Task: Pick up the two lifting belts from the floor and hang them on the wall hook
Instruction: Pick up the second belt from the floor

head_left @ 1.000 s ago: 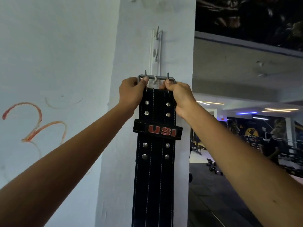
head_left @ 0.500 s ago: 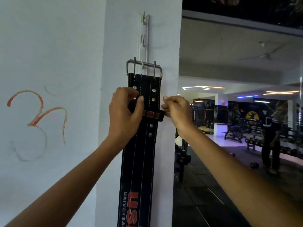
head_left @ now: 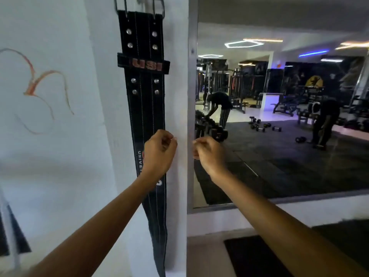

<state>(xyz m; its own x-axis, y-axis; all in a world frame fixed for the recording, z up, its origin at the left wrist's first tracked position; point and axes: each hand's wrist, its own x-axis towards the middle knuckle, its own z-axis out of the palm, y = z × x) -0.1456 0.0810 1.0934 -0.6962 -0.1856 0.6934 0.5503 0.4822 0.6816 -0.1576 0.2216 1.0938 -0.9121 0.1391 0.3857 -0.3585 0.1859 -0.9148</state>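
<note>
A black lifting belt (head_left: 144, 100) with steel rivets and a red "USI" loop hangs straight down the white pillar, its metal buckle (head_left: 139, 5) caught at the top edge of the view; the hook itself is out of frame. My left hand (head_left: 158, 154) is loosely curled in front of the belt's lower half, holding nothing. My right hand (head_left: 209, 154) is curled too, to the right of the belt near the mirror's edge, also empty. A second belt is not clearly in view.
A large wall mirror (head_left: 279, 116) on the right reflects the gym: dumbbells on dark flooring and two people. A black floor mat (head_left: 259, 256) lies at lower right. A dark object (head_left: 12, 232) sits at the left edge. Orange scrawl marks the white wall.
Both hands have let go of the belt and dropped from the buckle and loop to its lower half. The view has tilted down, so the buckle is now at the top edge.
</note>
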